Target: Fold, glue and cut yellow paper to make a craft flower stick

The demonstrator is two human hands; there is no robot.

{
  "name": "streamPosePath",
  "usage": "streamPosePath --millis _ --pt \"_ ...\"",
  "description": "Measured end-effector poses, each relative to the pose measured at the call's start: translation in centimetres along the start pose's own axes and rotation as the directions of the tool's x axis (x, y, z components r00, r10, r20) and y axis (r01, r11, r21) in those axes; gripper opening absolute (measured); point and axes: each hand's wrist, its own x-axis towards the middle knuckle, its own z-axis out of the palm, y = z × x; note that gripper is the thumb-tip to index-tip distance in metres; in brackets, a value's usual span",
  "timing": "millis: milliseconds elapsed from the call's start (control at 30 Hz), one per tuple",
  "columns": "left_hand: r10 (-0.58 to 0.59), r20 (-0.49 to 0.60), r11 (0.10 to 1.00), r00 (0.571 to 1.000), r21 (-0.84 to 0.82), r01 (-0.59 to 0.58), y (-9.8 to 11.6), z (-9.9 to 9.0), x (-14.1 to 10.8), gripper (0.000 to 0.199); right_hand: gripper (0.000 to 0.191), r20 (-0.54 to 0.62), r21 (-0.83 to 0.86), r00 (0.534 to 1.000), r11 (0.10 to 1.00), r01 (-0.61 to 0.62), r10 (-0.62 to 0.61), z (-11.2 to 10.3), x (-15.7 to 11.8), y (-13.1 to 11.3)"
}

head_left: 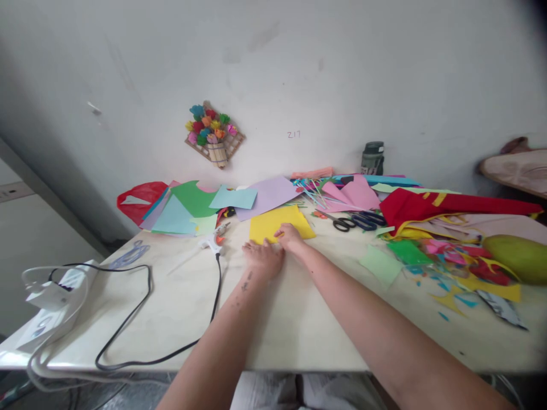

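Note:
A yellow sheet (277,222) lies flat on the pale table (299,330), with a fold or raised strip along its right side. My left hand (262,259) rests with spread fingers on its lower left edge. Just to the right, my right hand (290,238) has its fingers drawn together at the sheet's lower edge; whatever lies between the fingertips is hidden. To the left of the sheet is a white glue gun (212,243) with a black cord. Two pairs of dark-handled scissors (343,224) lie to the right.
Coloured sheets (183,210) line the back, near a green bottle (372,158). Paper scraps (448,296), red cloth (410,208) and a green mango-like fruit (519,259) are at right. A power strip (64,302) and looping cords occupy the left. A flower decoration (217,154) hangs on the wall.

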Motion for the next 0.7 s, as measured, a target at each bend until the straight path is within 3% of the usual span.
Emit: streamPosePath --millis 200,267,367,467,600,700 --pt "0.030 -0.025 0.998 0.999 0.047 -0.029 -0.5 -0.1 -0.1 0.062 0.030 0.032 0.035 0.998 0.998 -0.051 0.050 -0.9 -0.3 0.5" --pt "0.009 -0.049 0.999 0.999 0.036 -0.007 -0.4 -0.1 -0.1 0.056 0.031 0.047 -0.017 0.999 1.000 -0.007 0.008 -1.4 -0.3 0.9" --pt "-0.032 -0.088 0.999 0.996 0.011 0.033 -0.6 -0.1 0.0 0.044 0.023 0.080 -0.181 0.986 0.970 0.161 -0.149 -2.5 -0.4 1.1" --pt "-0.050 -0.078 0.998 0.996 -0.030 0.048 -1.2 -0.2 0.3 0.036 0.012 0.199 -0.353 0.938 0.872 0.339 -0.284 -3.7 -0.6 0.7" --pt "-0.074 -0.130 0.986 0.989 -0.157 0.053 -2.5 -0.3 1.2 0.032 0.020 0.369 -0.542 0.893 0.722 0.431 -0.257 -4.5 -1.1 -0.4" --pt "-0.233 -0.203 0.937 0.951 -0.309 0.164 -3.4 -0.6 1.9 0.030 0.024 0.418 -0.621 0.862 0.602 0.502 -0.288 -4.5 -1.5 -1.0"
